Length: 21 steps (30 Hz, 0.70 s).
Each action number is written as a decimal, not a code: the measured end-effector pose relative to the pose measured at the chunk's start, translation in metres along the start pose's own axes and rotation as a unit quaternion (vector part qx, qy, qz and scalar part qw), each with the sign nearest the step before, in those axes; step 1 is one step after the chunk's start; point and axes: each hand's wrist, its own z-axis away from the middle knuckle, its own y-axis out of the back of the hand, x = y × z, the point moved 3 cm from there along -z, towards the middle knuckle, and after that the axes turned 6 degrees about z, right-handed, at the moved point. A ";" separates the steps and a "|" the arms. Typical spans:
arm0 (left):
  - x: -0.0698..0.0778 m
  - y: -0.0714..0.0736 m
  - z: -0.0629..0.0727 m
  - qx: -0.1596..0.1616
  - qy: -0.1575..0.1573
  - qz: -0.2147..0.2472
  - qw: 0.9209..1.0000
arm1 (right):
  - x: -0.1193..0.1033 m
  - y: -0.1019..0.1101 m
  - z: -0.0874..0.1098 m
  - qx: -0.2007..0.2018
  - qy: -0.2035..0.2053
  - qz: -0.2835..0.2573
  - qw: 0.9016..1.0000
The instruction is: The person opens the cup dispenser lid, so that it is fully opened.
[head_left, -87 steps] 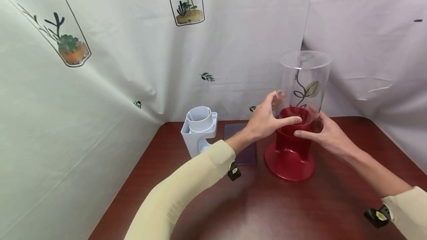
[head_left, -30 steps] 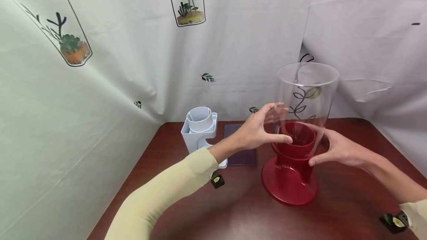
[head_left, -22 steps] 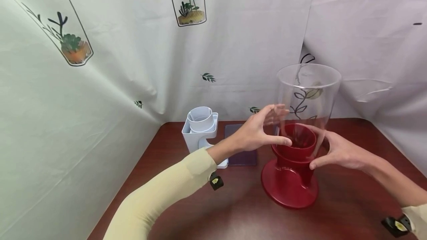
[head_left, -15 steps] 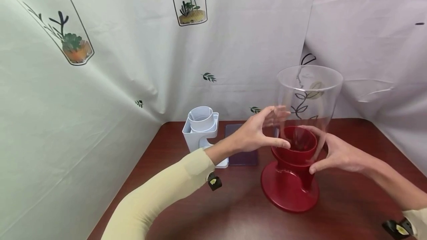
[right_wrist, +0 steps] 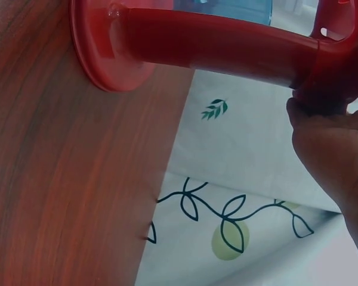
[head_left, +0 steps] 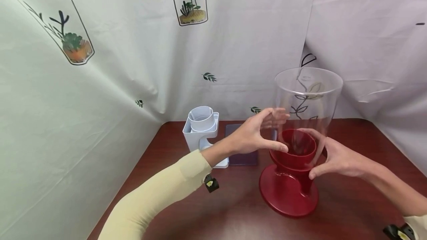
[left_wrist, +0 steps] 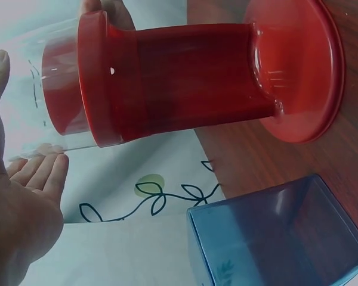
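A red stand [head_left: 287, 192] with a round foot, a short column and a cup-like collar is upright on the table at the right. A tall clear cylinder [head_left: 308, 101] surrounds the collar's inner cup. My left hand [head_left: 255, 132] holds the cylinder's left side, thumb in front and fingers behind. My right hand [head_left: 341, 158] grips low on the right, its thumb against the red collar. In the right wrist view that thumb meets the stand [right_wrist: 227, 47] just under the collar. The left wrist view shows the left fingers [left_wrist: 53, 176] along the cylinder's wall.
A pale blue stand [head_left: 200, 129] of similar build, with a round cup on top, is on the table [head_left: 247, 210] at the left, partly behind my left forearm. A translucent blue box [left_wrist: 280, 232] lies behind my left wrist. Printed cloth walls [head_left: 240, 47] enclose the table's far side and left.
The red stand and clear cylinder have come toward me together, both hands moving with them. The left hand is a little further left and lower. The pale blue stand stays put.
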 end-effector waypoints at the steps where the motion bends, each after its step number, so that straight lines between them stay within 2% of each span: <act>1: 0.000 0.000 0.000 0.000 -0.001 0.001 1.000 | 0.000 0.000 0.000 -0.002 0.001 -0.002 1.000; 11: 0.003 0.002 0.003 -0.013 -0.013 0.010 1.000 | -0.002 0.001 0.004 -0.011 0.003 -0.017 1.000; 21: 0.005 0.003 0.009 -0.032 -0.001 0.029 0.999 | -0.002 0.003 0.006 -0.019 0.014 -0.042 0.999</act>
